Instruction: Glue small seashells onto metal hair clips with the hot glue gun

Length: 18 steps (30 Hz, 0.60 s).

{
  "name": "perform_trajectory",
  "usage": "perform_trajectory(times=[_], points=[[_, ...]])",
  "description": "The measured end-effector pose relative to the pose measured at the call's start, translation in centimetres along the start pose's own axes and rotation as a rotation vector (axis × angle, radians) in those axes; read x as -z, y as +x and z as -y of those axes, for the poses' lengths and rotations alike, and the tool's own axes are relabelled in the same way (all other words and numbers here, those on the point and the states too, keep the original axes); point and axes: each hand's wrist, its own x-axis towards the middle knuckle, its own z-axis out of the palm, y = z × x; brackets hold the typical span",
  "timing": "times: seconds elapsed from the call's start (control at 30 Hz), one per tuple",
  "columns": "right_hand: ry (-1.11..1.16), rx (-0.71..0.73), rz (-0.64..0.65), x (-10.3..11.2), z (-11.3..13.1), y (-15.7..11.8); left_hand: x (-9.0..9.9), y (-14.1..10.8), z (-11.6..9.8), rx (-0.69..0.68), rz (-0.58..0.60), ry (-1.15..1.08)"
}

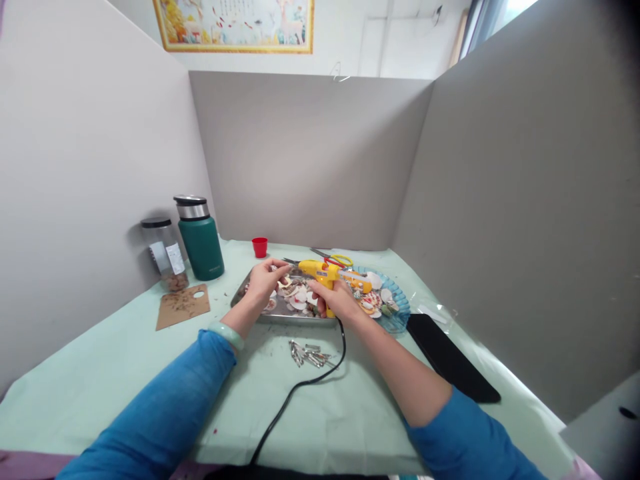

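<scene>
My right hand (336, 299) is wrapped round the grip of a yellow hot glue gun (320, 269), its nozzle pointing left and a glue stick at its rear. Near the nozzle, my left hand (266, 280) is closed in a pinch; whatever is between the fingertips is too small to make out. Both hands are above a metal tray (280, 319) of seashells (299, 297). A blue scalloped plate (401, 308) with more shells stands to the right, partly behind my right hand. Small silvery metal clips (310, 354) lie in a pile before the tray.
Scissors (342, 260) and a red cup (259, 247) are at the back. A green bottle (201, 247), a clear jar (167, 257) and a brown board (183, 307) stand or lie left. The black cord (295, 388) crosses the front; a black slab (453, 357) lies right. Grey panels surround the table.
</scene>
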Motion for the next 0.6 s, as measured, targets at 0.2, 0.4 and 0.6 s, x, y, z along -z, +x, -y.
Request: perform_trajectory(times=[0.2,0.4,0.6], points=[[0.017,-0.005,-0.018,-0.1,0.1,-0.2,0.0,0.1,0.0,-0.006,-0.001,-0.001],[0.039,-0.013,-0.001,-0.1,0.3,-0.2,-0.1,-0.1,-0.2,0.014,-0.001,-0.041],[0.233,-0.031,-0.129,-0.3,1.3,-0.6,-0.2,-0.2,-0.5,0.007,0.101,-0.158]])
